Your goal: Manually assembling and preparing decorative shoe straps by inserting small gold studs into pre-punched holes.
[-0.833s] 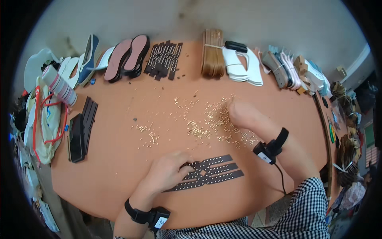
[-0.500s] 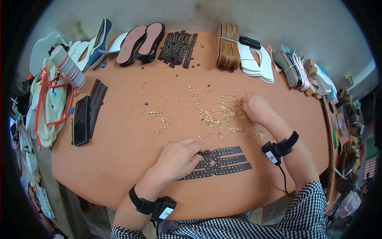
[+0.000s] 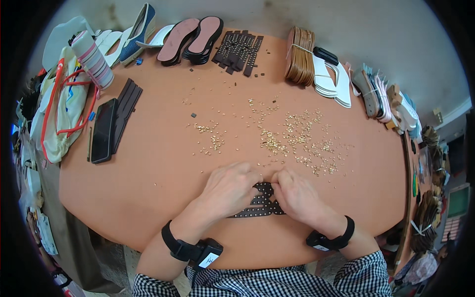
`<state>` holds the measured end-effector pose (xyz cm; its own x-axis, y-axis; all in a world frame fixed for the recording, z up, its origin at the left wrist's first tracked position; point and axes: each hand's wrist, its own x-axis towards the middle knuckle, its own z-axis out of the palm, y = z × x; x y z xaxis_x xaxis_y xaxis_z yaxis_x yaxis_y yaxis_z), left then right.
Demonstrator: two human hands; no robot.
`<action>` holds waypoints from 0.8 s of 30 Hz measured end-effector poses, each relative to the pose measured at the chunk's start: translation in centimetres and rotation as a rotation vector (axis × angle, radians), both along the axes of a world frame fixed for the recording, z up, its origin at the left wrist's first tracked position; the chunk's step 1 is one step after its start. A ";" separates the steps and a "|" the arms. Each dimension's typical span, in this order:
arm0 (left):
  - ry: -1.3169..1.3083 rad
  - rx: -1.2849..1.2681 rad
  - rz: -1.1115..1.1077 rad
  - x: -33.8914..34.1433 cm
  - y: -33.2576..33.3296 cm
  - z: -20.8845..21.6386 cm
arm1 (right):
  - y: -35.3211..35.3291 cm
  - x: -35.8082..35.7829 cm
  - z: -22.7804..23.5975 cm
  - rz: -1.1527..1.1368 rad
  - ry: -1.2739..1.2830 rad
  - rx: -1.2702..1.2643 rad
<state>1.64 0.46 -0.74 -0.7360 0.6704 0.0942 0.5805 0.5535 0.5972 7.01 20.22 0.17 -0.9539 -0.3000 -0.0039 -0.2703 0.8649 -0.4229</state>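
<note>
A dark brown strap piece (image 3: 253, 212), cut into several bands and set with rows of metal studs, lies flat near the table's front. My left hand (image 3: 230, 185) covers its left part, fingers curled and closed at the strap's far edge. Across from it my right hand (image 3: 296, 194) rests over the right part, thumb and fingers pinched together at the same edge. Whatever is between the right fingertips is too small or hidden to make out. Beyond both hands, loose gold studs (image 3: 272, 142) are scattered over the table.
A black phone (image 3: 104, 131) and plain dark strips (image 3: 127, 116) lie at the left. Along the back stand pink-topped soles (image 3: 205, 35), a pile of studded straps (image 3: 238, 52), a blue shoe (image 3: 141, 34), a bundle of brown soles (image 3: 299, 55) and white cutouts (image 3: 325, 80).
My right hand has come from the scattered studs toward me and left, onto the strap piece beside my left hand. The left hand stays at the strap. The whole view has shifted slightly.
</note>
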 end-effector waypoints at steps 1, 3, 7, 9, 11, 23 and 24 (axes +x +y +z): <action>0.008 0.007 -0.003 0.0 -0.1 0.0 | -0.1 0.0 -0.1 0.015 0.013 0.019; -0.003 0.016 0.000 0.0 -0.2 0.1 | -0.3 0.0 -0.1 0.034 0.033 0.049; 0.009 0.059 0.004 0.1 0.0 0.1 | -0.6 0.1 -0.1 0.035 0.052 0.094; 0.004 0.044 -0.002 0.1 0.0 0.0 | -0.8 0.1 -0.1 0.033 0.052 0.117; 0.004 0.032 -0.004 0.1 0.0 -0.1 | -0.8 0.1 0.1 0.033 0.043 0.140; 0.019 0.057 -0.007 -0.2 0.1 -0.2 | -0.2 -2.8 2.0 0.171 -0.191 0.041; 0.026 0.060 -0.007 -0.2 0.2 -0.2 | -0.2 -3.2 2.2 0.169 -0.223 0.058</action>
<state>1.47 0.63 -0.92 -0.7282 0.6680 0.1535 0.6000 0.5130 0.6139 3.84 20.05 2.33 -0.8643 -0.4474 -0.2299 -0.3183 0.8403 -0.4388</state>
